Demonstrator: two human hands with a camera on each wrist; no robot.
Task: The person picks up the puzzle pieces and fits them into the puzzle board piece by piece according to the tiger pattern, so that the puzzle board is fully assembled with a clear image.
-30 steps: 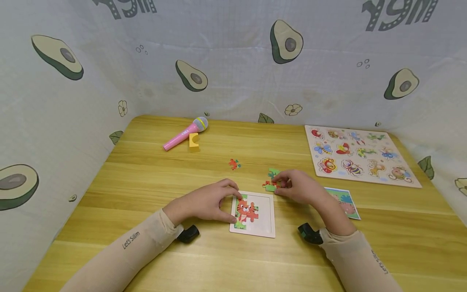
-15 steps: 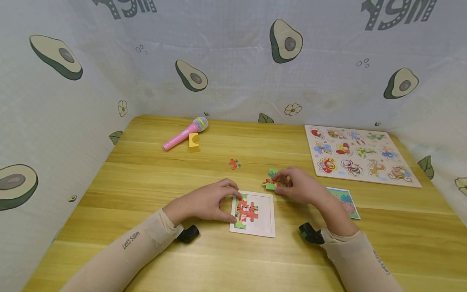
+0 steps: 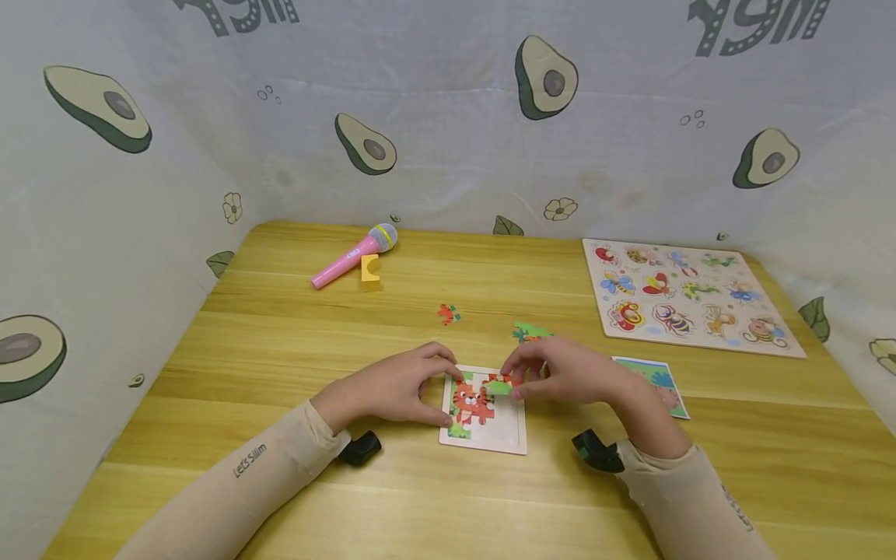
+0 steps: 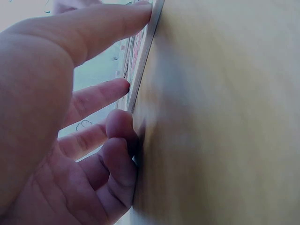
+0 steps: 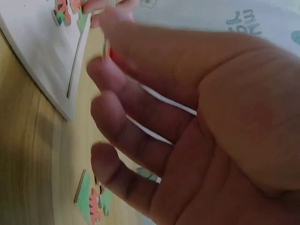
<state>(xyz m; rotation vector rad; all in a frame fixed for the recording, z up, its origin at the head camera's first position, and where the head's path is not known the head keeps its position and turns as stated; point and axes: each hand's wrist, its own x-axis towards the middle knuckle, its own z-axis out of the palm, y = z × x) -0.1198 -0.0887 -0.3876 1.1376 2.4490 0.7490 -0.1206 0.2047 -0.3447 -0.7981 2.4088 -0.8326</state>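
A small white puzzle tray (image 3: pixel 507 437) lies on the table with joined tiger pieces (image 3: pixel 469 404) along its left side. My left hand (image 3: pixel 399 386) rests at the tray's left edge, thumb and index finger spread apart on the rim; in the left wrist view the thumb (image 4: pixel 103 28) looks straight. My right hand (image 3: pixel 570 373) pinches a green and orange puzzle piece (image 3: pixel 498 387), tilted over the tray's upper right part. Its fingers hide some of that piece. Just behind the right hand lies another green puzzle piece (image 3: pixel 530 332), partly covered.
An orange puzzle piece (image 3: pixel 446 314) lies behind the tray. Further back left are a pink toy microphone (image 3: pixel 348 262) and a yellow block (image 3: pixel 371 274). A large insect puzzle board (image 3: pixel 689 299) sits at the back right, with a picture card (image 3: pixel 661 385) near the right wrist.
My right hand has picked up a puzzle piece from the table and moved it left and nearer, over the tray. The left hand has stayed in place.
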